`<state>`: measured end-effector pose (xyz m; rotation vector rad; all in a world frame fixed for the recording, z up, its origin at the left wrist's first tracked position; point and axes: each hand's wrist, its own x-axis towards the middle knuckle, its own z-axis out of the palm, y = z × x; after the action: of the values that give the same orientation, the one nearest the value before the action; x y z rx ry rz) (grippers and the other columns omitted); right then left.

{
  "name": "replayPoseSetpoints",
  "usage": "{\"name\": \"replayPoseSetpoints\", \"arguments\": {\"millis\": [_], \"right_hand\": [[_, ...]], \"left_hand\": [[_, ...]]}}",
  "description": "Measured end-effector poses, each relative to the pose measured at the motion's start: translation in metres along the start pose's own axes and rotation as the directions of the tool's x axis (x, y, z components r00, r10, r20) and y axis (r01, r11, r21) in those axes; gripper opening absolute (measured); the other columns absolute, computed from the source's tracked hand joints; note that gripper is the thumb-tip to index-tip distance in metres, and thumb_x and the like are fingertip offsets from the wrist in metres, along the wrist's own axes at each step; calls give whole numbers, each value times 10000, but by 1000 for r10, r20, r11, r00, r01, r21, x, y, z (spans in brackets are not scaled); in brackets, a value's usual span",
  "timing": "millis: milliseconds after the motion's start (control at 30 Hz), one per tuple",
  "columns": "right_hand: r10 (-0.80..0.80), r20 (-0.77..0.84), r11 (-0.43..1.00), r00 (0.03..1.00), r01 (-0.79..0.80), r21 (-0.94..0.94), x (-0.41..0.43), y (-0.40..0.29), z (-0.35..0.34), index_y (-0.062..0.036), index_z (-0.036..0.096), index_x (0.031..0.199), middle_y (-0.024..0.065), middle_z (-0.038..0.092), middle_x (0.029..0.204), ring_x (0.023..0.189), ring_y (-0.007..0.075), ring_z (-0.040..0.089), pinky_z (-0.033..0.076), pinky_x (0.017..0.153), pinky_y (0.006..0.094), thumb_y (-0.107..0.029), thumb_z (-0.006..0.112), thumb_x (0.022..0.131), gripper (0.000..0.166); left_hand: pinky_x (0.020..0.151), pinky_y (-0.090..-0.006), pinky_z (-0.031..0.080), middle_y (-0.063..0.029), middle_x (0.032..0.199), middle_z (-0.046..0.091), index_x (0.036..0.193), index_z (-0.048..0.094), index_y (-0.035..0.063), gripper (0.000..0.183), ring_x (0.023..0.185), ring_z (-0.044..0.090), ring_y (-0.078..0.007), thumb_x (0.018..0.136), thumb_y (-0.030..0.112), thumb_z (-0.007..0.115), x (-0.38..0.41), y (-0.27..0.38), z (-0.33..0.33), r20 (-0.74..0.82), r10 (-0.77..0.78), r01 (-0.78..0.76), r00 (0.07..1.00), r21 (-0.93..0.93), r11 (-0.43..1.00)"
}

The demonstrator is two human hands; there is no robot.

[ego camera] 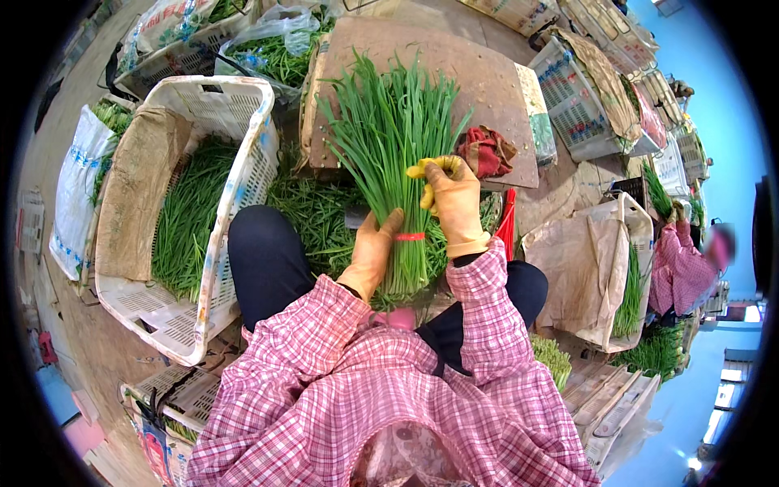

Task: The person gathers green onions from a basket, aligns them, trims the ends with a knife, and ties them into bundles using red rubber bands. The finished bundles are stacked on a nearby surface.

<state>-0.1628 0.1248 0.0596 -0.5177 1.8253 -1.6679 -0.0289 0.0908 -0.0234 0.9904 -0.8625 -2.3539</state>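
Note:
A bunch of long green leafy stalks, likely garlic chives (389, 152), lies in front of me, its leaf tips fanned over a brown board (487, 73). A red tie (409, 236) circles the bunch near its pale stem ends. My left hand (372, 246), in a tan glove, grips the bunch from the left, just above the tie. My right hand (451, 189), gloved with yellow fingertips, is at the bunch's right side with bent fingers; whether it pinches anything is unclear.
A crumpled red cloth (485, 151) sits on the board's right corner. Red ties (507, 219) hang below it. Loose leaves (316, 213) lie under the board. A white plastic crate (207, 316) of greens stands left, another crate (608, 341) right. A co-worker (678, 268) handles greens at far right.

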Motion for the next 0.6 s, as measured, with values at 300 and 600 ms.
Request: {"name": "replayPoseSetpoints", "arguments": {"millis": [300, 600], "right_hand": [[-78, -108, 833, 991, 6, -553, 20, 19, 10, 5, 701, 937, 98, 732, 817, 673, 163, 666, 529, 676, 287, -248, 727, 889, 259], [19, 150, 985, 989, -44, 165, -15, -2, -13, 1, 591, 993, 118, 717, 799, 527, 125, 620, 463, 467, 216, -72, 605, 973, 76]], "left_hand": [[826, -320, 547, -74, 1126, 668, 1294, 560, 1, 395, 941, 631, -168, 982, 225, 652, 10, -16, -8, 12, 74, -75, 997, 83, 994], [827, -322, 533, -76, 1132, 653, 1321, 540, 24, 362, 951, 627, -177, 1006, 192, 597, -3, 3, 2, 14, -50, 51, 999, -67, 996]]}}
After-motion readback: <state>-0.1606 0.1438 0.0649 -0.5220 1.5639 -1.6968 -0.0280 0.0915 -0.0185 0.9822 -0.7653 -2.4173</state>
